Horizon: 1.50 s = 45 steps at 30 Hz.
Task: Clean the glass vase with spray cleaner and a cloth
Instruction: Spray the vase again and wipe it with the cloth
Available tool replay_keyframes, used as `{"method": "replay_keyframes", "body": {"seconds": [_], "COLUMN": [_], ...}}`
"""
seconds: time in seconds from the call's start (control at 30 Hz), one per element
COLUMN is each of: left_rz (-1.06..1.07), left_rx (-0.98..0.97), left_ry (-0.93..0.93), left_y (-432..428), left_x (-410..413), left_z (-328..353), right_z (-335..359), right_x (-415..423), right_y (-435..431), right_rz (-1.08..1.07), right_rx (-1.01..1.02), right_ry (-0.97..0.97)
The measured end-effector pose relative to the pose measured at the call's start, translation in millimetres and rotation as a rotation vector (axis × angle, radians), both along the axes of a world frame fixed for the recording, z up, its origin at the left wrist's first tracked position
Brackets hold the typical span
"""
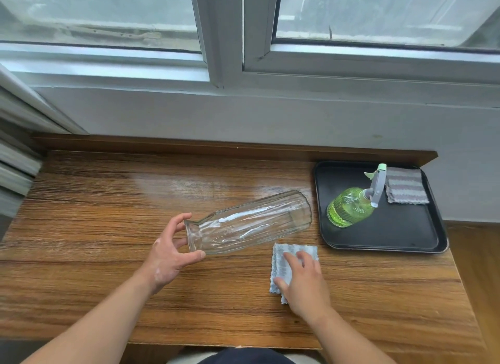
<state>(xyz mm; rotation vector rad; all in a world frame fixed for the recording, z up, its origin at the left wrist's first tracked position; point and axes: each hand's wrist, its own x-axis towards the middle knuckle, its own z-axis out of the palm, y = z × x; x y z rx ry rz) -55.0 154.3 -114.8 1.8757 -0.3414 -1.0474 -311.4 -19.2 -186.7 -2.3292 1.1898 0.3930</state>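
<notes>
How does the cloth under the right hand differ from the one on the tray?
Place: the near cloth lies on the wooden table; the tray cloth sits in the black tray's far right corner.
Contact: the right hand rests on the near cloth; no hand touches the tray cloth.
Colour: the near cloth looks bluish, the tray cloth greyer.
Both are striped with wavy edges.

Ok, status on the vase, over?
Left hand grips glass vase at its mouth, vase lying on its side. Right hand flat on cloth. Spray bottle on tray, nothing in the way.
</notes>
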Motion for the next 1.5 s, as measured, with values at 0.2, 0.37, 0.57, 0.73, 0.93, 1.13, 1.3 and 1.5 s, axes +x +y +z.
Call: {"method": "replay_keyframes", "body": {"seconds": [0.2,0.37,0.57,0.73,0.93,1.13,1.3,1.5], "left_rz": [0.005,-0.004,-0.012,-0.019,0.007,0.033,0.031,0.032], "left_rx": [0.002,-0.011,-0.011,0.007,-0.018,-0.027,-0.041,-0.052], "left_ry": [0.009,-0.006,-0.028,-0.059,-0.039,0.000,0.000,-0.010], "left_y": [1,1,1,-1,-8,-7,-8,-8], "left_x": [0,0,1,0,-4,4,3,0], "left_z": [-3,-4,-3,-5,-8,-9,-10,-9], "right_z": [-7,45,67,33,40,34,22,35], "right_x": [-5,-3,41,56,90,75,44,78], "right_y": [-21,-44,-89,-70,27,9,-59,11], "right_rz": [-0.074,-0.461,-0.372,-0.270,0.021,0.097,-0.131,0.012], "right_rx": [0.079,0.098,-0.140,-0.158,-0.171,-0.145,-0.203,-0.133], "right_ry": [-0.092,-0.516,-0.583,-0.479,-0.588,-0.600,-0.482,-0.599]}}
